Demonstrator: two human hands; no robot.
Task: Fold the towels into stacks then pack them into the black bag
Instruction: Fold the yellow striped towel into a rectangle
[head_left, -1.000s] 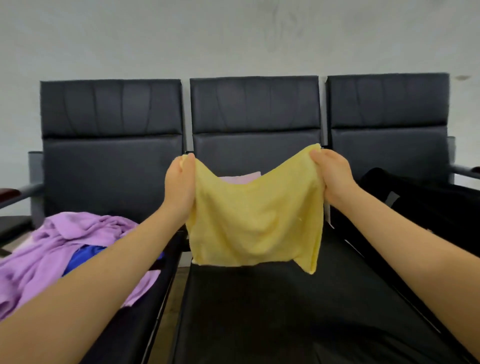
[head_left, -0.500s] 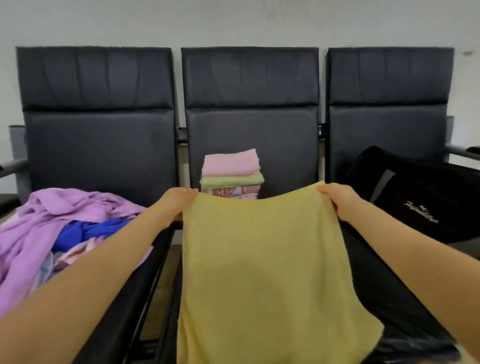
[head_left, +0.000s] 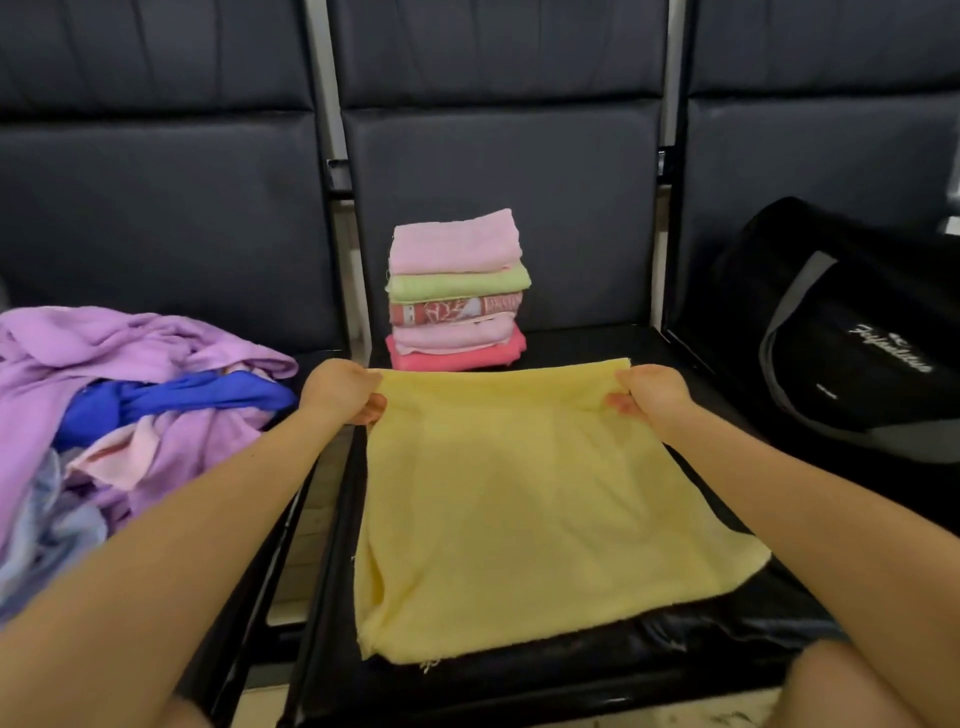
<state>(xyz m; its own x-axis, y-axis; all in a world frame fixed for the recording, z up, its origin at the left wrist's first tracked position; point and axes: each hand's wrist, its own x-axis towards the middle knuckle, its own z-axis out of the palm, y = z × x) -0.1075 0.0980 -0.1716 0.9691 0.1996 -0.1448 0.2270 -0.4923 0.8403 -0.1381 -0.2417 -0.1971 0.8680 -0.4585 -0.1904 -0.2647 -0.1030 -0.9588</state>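
Three black padded seats are standing in a row against the wall, and the middle seat is serving as the folding surface. On it, the left hand is pinching the far left corner of a yellow towel, fingers curled under the edge, while the right hand is pinching the far right corner the same way. Most of the towel is lying flat on the cushion. Just behind its far edge, a stack of folded towels is sitting near the backrest. An unfolded heap of purple and blue towels is lying on the left seat, and the black bag is resting on the right seat.
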